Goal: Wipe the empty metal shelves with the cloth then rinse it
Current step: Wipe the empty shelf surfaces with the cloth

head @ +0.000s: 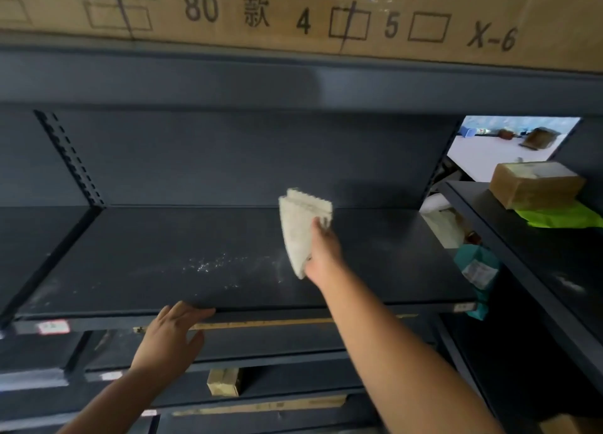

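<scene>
A dark grey metal shelf (163,257) runs across the middle of the view, bare but for a patch of pale dust near its centre. My right hand (323,251) reaches over the shelf and grips a folded off-white cloth (301,225), which stands up from the fingers just above the shelf surface, right of the dust. My left hand (169,335) rests with fingers spread on the shelf's front edge, holding nothing.
A large cardboard box (293,13) sits on the top shelf overhead. On the adjoining shelf to the right lie a small cardboard box (535,182) and a green bag (564,215). Lower dark shelves (277,355) lie below, with a small box (223,381) under them.
</scene>
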A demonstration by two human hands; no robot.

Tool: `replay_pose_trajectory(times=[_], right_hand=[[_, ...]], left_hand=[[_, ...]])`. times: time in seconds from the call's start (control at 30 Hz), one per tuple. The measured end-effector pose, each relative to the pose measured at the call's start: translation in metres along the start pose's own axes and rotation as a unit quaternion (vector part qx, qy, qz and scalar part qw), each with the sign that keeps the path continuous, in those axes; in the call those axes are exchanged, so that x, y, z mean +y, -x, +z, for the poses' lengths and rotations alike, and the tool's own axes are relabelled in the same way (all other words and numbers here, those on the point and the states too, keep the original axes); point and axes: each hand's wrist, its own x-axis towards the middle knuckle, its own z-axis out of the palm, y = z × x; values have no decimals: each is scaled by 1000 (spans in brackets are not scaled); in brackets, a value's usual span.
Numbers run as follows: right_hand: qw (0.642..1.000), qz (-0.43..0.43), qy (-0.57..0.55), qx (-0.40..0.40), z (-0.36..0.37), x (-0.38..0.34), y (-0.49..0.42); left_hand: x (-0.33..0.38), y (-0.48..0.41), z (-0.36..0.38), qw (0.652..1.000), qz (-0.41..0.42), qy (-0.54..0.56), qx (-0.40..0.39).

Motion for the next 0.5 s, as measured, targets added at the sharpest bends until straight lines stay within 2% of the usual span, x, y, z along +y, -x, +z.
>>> replay_pose_trajectory(times=[0.07,0.1,0.17,0.2,0.27,0.33,0.43,0.5], right_hand=[[996,-73,-49,-4,-32,-35,-16],[993,-115,-35,15,-49,-49,-26],[972,-188,85,110,-82,-80,-37],[947,-220,176,157,-99,-92,-42],[858,-279,376,213,-133,-108,-53],[765,-311,526,205,-160,-103,-69],[696,-239,657,163,-165,-62,-94],[633,-190,739,132,-135,-28,-98]], left_hand=[[-1,-1,0,1000,4,-1,3],[-3,-1,1,1000,3,-1,5],[-5,-2,2,1000,-3,1,9],[-6,-1,4,1000,-6,1,9],[-7,-1,6,1000,-8,1,10],[-7,1,7,1000,-8,1,12],[-10,2,8,1000,-7,2,10],[-11,2,8,1000,-8,4,6]])
